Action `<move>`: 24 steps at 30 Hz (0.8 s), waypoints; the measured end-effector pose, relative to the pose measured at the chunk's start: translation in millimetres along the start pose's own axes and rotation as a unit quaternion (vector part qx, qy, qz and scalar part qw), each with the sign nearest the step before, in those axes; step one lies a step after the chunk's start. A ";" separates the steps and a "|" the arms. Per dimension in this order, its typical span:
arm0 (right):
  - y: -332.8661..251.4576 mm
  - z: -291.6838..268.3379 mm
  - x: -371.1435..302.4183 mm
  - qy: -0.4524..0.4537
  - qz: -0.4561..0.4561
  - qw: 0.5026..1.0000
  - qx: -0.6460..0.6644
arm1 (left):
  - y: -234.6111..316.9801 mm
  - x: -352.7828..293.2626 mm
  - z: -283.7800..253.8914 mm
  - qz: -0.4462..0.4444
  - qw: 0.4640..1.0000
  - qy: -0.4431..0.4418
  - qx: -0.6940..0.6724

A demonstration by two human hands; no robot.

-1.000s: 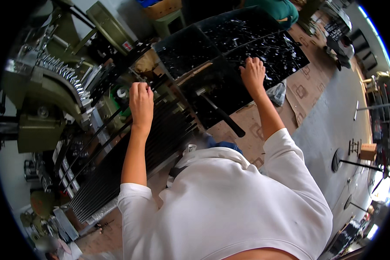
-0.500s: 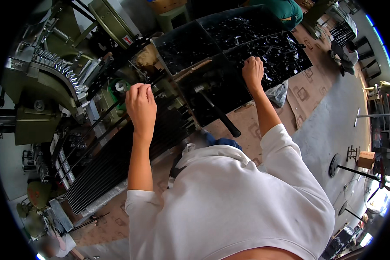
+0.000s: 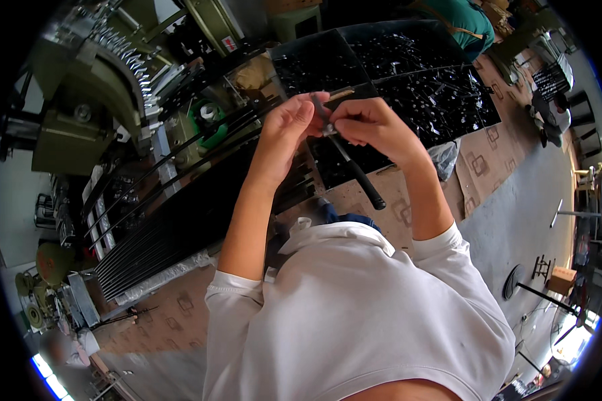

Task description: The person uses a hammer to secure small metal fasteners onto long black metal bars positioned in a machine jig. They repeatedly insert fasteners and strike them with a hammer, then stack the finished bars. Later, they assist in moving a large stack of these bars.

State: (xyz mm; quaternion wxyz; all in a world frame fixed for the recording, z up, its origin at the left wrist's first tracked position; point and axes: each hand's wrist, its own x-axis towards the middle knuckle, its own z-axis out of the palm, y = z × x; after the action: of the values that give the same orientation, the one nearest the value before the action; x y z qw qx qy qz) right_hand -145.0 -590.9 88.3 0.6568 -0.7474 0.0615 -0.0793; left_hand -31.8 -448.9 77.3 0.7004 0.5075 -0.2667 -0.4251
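My left hand (image 3: 282,137) and my right hand (image 3: 379,128) are close together over the black trays. A narrow, flat grey strip (image 3: 320,109) stands between them, its upper part against my curled left fingers and thumb. My right thumb and fingers are pinched near its lower end; what they hold is hidden. Below my hands lies a hammer (image 3: 360,177) with a black grip, its head mostly hidden by my fingers.
Black trays (image 3: 432,93) of small shiny parts spread ahead. Left are a green machine (image 3: 73,144), a green container (image 3: 207,127) and long dark rods (image 3: 174,230). A clear plastic bag (image 3: 443,159) lies by the tray's edge. A person in green (image 3: 471,27) is at the far right.
My hands have come together from far apart, the left moving right and the right moving left. A grey strip now shows between them. The view has shifted slightly.
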 end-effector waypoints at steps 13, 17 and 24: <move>29.7 181.0 71.7 0.059 -0.035 0.993 -0.093 | -0.1 -117.4 -127.1 0.120 0.936 0.325 0.063; 47.5 247.1 127.0 0.106 0.062 0.992 0.007 | 0.8 -166.4 -207.9 0.174 0.807 0.400 0.398; 66.4 280.5 162.2 0.206 0.039 0.978 -0.024 | 3.7 -222.8 -304.5 0.099 0.656 0.373 0.649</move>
State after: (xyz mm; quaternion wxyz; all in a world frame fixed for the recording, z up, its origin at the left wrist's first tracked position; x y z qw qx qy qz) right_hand 70.7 -358.6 -6.3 0.6143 -0.7278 0.2266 -0.2039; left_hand 104.0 -108.0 -10.7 0.2713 0.9195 -0.2401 0.1528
